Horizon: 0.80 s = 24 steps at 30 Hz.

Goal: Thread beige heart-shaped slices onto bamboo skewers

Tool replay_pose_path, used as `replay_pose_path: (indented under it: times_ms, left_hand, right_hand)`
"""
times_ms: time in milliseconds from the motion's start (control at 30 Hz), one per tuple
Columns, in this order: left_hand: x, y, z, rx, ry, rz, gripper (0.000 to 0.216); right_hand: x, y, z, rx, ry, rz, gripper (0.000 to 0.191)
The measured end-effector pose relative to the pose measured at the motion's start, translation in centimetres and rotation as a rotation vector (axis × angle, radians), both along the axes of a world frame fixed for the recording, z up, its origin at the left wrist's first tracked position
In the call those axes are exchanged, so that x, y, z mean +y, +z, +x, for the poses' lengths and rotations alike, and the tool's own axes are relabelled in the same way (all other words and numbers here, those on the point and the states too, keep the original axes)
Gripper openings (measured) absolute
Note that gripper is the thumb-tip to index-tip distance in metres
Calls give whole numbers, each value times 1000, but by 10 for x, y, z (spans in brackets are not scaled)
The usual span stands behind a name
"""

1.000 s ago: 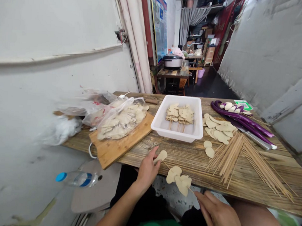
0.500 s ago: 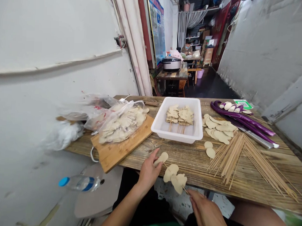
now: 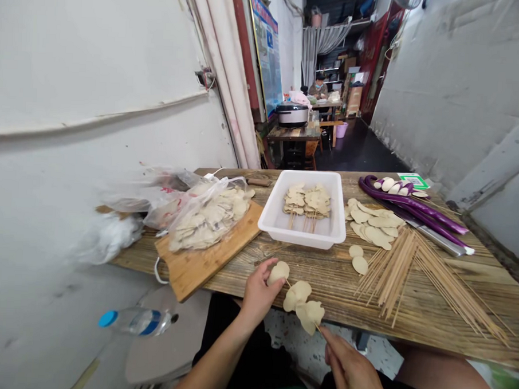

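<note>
My left hand (image 3: 257, 295) pinches a pale round slice (image 3: 278, 271) at the tip of a thin bamboo skewer. Further down the same skewer sit two more pale slices (image 3: 303, 304), over the near edge of the wooden table (image 3: 320, 272). My right hand (image 3: 351, 371) is closed on the skewer's lower end, below the table edge. Both hands hold the skewer slanted from lower right to upper left.
A white tray (image 3: 303, 233) holds finished skewers. A cutting board (image 3: 200, 255) carries a plastic bag of slices (image 3: 207, 212). Loose slices (image 3: 372, 222), bare skewers (image 3: 415, 273), purple eggplants (image 3: 414, 204) and a knife lie at right. A water bottle (image 3: 136, 321) rests on a stool. A person sits far back.
My right hand has moved left and closer to the slices along the skewer. My left hand has closed round the top slice. The view has shifted slightly.
</note>
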State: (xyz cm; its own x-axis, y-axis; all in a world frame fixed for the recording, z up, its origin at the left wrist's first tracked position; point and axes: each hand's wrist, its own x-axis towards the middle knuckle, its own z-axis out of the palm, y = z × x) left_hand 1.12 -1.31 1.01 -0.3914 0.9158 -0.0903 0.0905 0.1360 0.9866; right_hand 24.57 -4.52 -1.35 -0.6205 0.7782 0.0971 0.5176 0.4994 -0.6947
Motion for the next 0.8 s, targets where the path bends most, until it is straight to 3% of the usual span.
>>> replay_pose_path:
  times_ms: [500, 667, 800]
  left_hand:
    - [5, 3, -2, -163, 9, -35, 53]
    - [4, 9, -4, -295, -36, -26, 56]
    - [3, 16, -5, -435, -40, -54, 46]
  right_hand:
    - [2, 8, 7, 79, 52, 36, 43]
    - [3, -5, 13, 148, 45, 25, 40]
    - [6, -18, 18, 240, 38, 39, 40]
